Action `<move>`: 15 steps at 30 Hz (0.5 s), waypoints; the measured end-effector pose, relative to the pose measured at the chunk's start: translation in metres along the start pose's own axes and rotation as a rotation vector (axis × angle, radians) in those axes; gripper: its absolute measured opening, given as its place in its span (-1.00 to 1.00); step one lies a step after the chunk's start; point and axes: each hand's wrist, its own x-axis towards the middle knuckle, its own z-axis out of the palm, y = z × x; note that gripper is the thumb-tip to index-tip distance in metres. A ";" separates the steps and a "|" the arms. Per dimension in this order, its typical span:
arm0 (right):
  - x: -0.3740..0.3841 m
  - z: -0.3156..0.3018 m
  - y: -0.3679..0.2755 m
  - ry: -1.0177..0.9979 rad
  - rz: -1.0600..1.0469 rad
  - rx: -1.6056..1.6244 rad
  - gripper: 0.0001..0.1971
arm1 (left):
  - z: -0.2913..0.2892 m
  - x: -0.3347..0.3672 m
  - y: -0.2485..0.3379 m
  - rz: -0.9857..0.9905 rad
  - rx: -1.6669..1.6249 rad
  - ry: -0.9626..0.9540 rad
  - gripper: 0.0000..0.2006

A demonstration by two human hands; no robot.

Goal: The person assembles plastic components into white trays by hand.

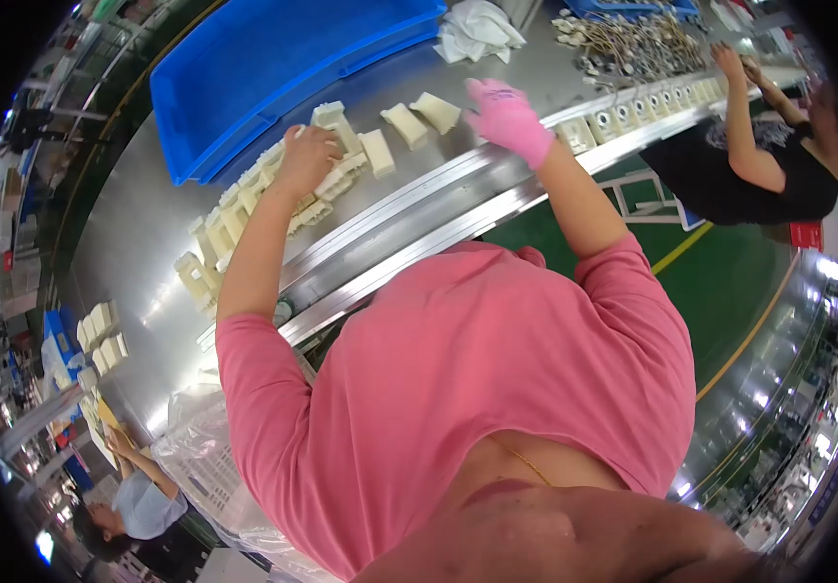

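My bare left hand (310, 160) is curled down over a cream plastic part (341, 173) within a row of similar moulded parts. Its fingertips are partly hidden among them. Beside it, a larger cream part (333, 120) lies near the blue bin. To the right of this hand rest three separate curved cream pieces: one upright piece (376, 153), a tilted one (404, 125) and another (436, 112). Close to that last piece is my right hand (505, 115) in a pink glove, thumb and fingers apart, with nothing visible between them.
A large blue bin (171, 107) stands behind the parts. Metal rails (419, 209) run along the table's front edge. A white cloth (478, 31) and a pile of wired components (628, 47) lie far right. One co-worker (769, 165) works at right, another (137, 500) at lower left.
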 end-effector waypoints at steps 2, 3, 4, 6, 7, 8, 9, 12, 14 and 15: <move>0.027 0.022 -0.019 -0.198 0.050 -0.016 -0.57 | -0.003 0.004 0.005 0.163 0.089 0.083 -0.89; 0.035 0.027 -0.029 -0.197 0.003 -0.009 -0.57 | -0.004 0.006 0.000 0.186 0.069 0.089 -0.90; 0.040 0.029 -0.033 -0.273 0.009 -0.032 -0.57 | -0.007 0.007 0.002 0.210 0.047 0.096 -0.89; 0.046 0.036 -0.038 -0.347 -0.012 -0.060 -0.57 | -0.020 0.003 0.013 0.043 0.053 0.103 -0.88; 0.046 0.041 -0.038 -0.359 0.001 -0.115 -0.58 | -0.030 0.002 0.021 -0.079 0.045 0.104 -0.87; 0.049 0.045 -0.040 -0.369 0.019 -0.171 -0.60 | -0.039 -0.002 0.029 -0.099 0.048 0.108 -0.87; 0.051 0.043 -0.045 -0.371 0.006 -0.173 -0.60 | -0.047 -0.008 0.040 -0.242 -0.211 0.248 -0.87; 0.050 0.036 -0.049 -0.406 0.056 -0.203 -0.59 | -0.045 -0.012 0.060 -0.445 -0.801 0.557 -0.84; 0.047 0.038 -0.048 -0.205 0.046 -0.050 -0.65 | -0.032 -0.005 0.062 -0.538 -1.274 0.752 -0.80; 0.047 0.038 -0.043 -0.206 0.064 -0.060 -0.65 | -0.025 -0.003 0.062 -0.527 -1.289 0.741 -0.80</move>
